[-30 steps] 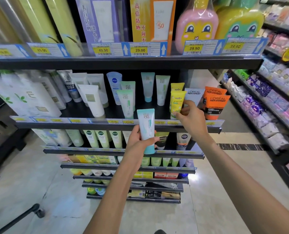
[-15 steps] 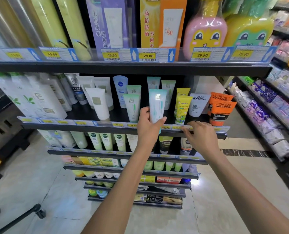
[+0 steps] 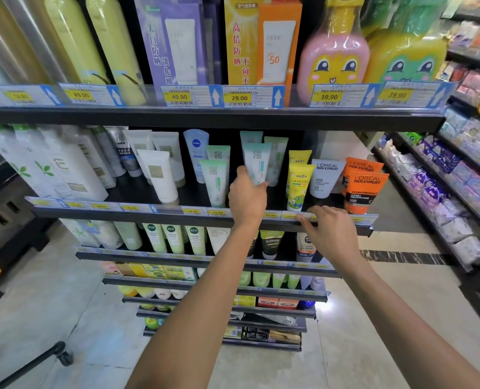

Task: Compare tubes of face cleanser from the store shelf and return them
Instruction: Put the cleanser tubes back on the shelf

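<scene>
Store shelf (image 3: 177, 215): left hand (image 3: 247, 202) grips teal tube (image 3: 257, 164); right hand (image 3: 331, 231) fingers loose on edge.

A pale teal cleanser tube (image 3: 257, 163) stands upright, cap down, between green and yellow tubes.

Only two arms and their hands belong to the person here. The left hand (image 3: 247, 202) shows its back, with a row of rounded knuckles and a smooth, bare wrist just behind the grip. Farther back from the grip, the left forearm (image 3: 205, 304) is bare and slim, widening steadily until it leaves the lower edge of the view. The right hand (image 3: 330, 233) also shows its back; the fingers (image 3: 310, 220) are slender, and the nails are too small to make out. Behind it the right forearm (image 3: 401, 304) is bare too, of like build, broadening toward the bottom right corner.
</scene>
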`<state>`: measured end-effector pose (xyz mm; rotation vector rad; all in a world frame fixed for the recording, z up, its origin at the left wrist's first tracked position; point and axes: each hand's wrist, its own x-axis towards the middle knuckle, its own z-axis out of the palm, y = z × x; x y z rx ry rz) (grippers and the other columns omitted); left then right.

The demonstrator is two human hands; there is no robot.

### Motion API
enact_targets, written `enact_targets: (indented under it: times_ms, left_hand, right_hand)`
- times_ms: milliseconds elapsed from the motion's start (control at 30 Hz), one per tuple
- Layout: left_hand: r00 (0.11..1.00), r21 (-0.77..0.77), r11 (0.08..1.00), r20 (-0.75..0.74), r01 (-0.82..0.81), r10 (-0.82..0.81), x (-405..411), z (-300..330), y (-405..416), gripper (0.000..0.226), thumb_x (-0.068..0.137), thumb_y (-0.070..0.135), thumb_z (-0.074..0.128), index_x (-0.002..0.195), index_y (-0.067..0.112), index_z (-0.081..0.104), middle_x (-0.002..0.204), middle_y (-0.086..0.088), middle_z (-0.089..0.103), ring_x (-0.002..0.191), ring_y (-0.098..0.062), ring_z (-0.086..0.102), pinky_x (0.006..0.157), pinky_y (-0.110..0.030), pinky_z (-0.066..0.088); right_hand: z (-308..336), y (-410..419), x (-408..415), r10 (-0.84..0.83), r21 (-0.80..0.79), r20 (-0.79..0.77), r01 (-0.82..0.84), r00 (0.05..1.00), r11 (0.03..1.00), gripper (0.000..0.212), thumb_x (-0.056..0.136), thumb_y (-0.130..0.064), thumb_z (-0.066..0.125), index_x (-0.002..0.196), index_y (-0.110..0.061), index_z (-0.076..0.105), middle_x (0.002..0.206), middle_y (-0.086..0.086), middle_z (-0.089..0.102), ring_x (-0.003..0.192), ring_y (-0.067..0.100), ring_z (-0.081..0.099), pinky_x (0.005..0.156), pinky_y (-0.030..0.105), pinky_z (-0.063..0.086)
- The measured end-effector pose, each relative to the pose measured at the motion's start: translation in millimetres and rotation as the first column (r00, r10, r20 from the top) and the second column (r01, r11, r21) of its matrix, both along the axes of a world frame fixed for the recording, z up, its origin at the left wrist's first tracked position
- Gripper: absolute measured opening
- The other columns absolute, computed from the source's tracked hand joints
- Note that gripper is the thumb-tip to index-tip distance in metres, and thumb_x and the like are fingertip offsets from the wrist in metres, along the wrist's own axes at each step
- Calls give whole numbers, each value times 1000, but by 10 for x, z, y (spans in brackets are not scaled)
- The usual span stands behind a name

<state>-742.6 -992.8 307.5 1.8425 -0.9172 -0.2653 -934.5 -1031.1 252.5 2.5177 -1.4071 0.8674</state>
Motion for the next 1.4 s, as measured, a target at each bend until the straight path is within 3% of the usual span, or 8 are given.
enact_targets:
  times_ms: [200,600,1133,1300,1400]
  left_hand:
    - [998,168,986,70,-7,-4,66,-98,-153,38,92,17,73,116,5,46,112,-18,66,102,-39,67,78,-48,56]
    - [998,196,979,54,-55,46,183,-121,-418,37,94,18,69,120,7,45,115,-20,67,104,-43,67,81,-55,59]
    - [998,258,964,18,-58,55,214,-156,-444,39,95,26,70,120,3,50,119,-21,67,109,-43,66,84,-50,58]
    - [984,284,955,173,-82,33,73,-68,-207,31,99,27,63,117,3,53,111,-20,68,104,-43,67,79,-48,56]
    - [939,256,964,344,-76,-17,-117,-33,119,32,103,31,55,123,7,55,108,-14,69,98,-37,69,74,-45,56]
  right_hand:
    - [-13,-2,-20,12,-5,14,-12,1000,1000,37,93,-43,70,102,-8,76,80,7,74,75,31,69,73,40,55]
    - [-65,-41,-40,15,-9,8,-15,1000,1000,37,95,-45,68,102,-10,75,82,6,75,77,30,70,77,41,54]
    - [-37,-31,-36,4,40,-37,-3,999,999,35,96,-45,66,99,-12,74,80,5,73,77,29,68,75,40,52]
    - [-30,-28,-64,29,108,-31,-25,999,994,36,97,-45,62,105,-11,73,86,6,74,82,30,68,78,40,50]
    - [37,29,-100,61,232,112,-86,992,969,38,99,-42,62,118,-10,70,103,8,75,102,31,65,89,41,50]
